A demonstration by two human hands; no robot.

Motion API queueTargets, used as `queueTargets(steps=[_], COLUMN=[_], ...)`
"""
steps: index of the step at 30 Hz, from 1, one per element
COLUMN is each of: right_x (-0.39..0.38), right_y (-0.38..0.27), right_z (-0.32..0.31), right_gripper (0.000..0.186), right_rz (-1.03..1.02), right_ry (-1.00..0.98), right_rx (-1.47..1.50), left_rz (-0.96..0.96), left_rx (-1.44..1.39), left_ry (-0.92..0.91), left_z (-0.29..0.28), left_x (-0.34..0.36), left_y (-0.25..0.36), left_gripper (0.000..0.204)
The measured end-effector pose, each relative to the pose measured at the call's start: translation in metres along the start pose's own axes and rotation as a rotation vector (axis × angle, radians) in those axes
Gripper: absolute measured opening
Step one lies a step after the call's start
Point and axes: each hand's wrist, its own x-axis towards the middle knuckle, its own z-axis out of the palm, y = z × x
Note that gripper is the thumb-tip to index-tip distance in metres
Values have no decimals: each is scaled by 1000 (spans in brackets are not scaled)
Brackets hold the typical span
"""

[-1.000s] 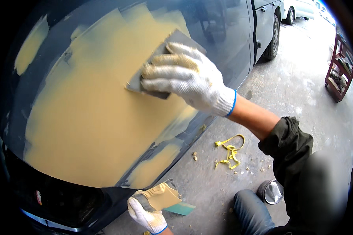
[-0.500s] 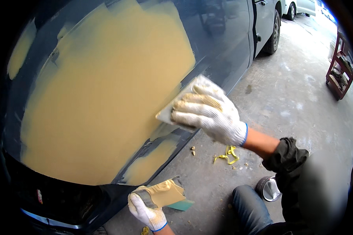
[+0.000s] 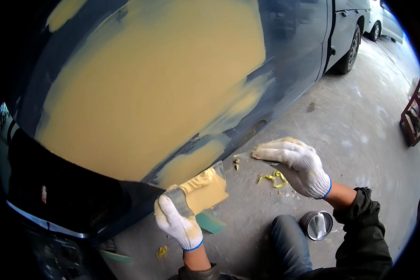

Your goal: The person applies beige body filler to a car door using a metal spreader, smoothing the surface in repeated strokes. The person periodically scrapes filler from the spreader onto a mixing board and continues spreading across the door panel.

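Grips a plate of beige putty in the left hand, near the coated car panel. Holds a spreader edge-on in the right hand, above the floor.

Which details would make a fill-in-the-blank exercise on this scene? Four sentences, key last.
1. The left hand, its cuff edged in ____, holds a flat plate coated with beige paste.
2. The right hand wears a glove that is mainly ____.
3. The crumpled strip on the floor is coloured ____.
4. In the picture, the round can sits to the ____ of the denim-clad knee.

Missing words: blue; white; yellow; right.
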Motion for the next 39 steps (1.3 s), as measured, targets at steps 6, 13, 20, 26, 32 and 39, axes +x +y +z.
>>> queueTargets(steps=[6, 13, 20, 26, 32, 39], right_x=[7, -1, 49, 192, 203, 198], right_y=[-34, -33, 33, 54, 62, 62], right_z=[18, 49, 5, -71, -57, -74], right_gripper=[40, 42, 46, 45, 40, 44], right_rz=[-317, -430, -341, -674, -622, -678], right_ry=[-1, -136, 237, 632, 626, 600], right_rx=[-296, -297, -389, -648, -714, -742], left_rz=[-51, -31, 66, 41, 28, 30], left_rx=[-32, -61, -13, -17, 1, -15], left_ry=[8, 27, 81, 96, 187, 54], left_z=[0, 14, -9, -3, 6, 1], left_x=[-5, -4, 12, 9, 12, 10], left_y=[3, -2, -17, -3, -2, -1], left_gripper=[33, 37, 43, 43, 39, 44])
